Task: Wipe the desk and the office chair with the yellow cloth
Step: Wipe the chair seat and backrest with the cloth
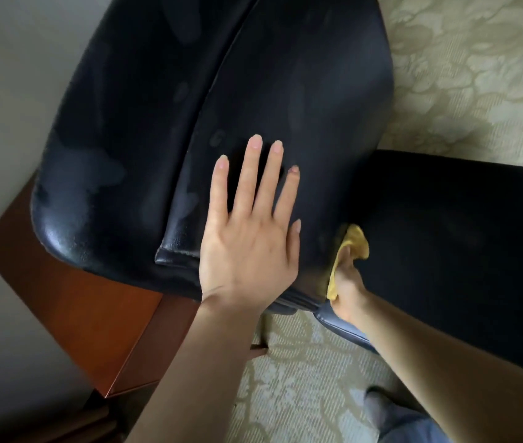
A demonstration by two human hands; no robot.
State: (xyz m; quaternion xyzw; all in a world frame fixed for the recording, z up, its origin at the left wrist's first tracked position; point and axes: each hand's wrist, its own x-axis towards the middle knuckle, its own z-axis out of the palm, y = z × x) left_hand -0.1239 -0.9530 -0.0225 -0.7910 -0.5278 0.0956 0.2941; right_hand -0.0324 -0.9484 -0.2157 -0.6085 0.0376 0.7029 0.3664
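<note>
The black leather office chair [164,100] fills the upper middle of the head view, its backrest showing damp smears. My left hand [249,231] lies flat on the backrest with straight, spread fingers. My right hand [348,282] grips the yellow cloth [354,243] low in the gap between the backrest and the dark seat [452,244]. Most of the cloth is hidden in my fist and behind the backrest. A corner of the brown wooden desk [71,302] shows under the chair at the lower left.
Patterned beige carpet [464,75] covers the floor at the right and below the chair. A pale wall [7,91] runs along the left. My foot in a grey sock [381,407] stands at the bottom right.
</note>
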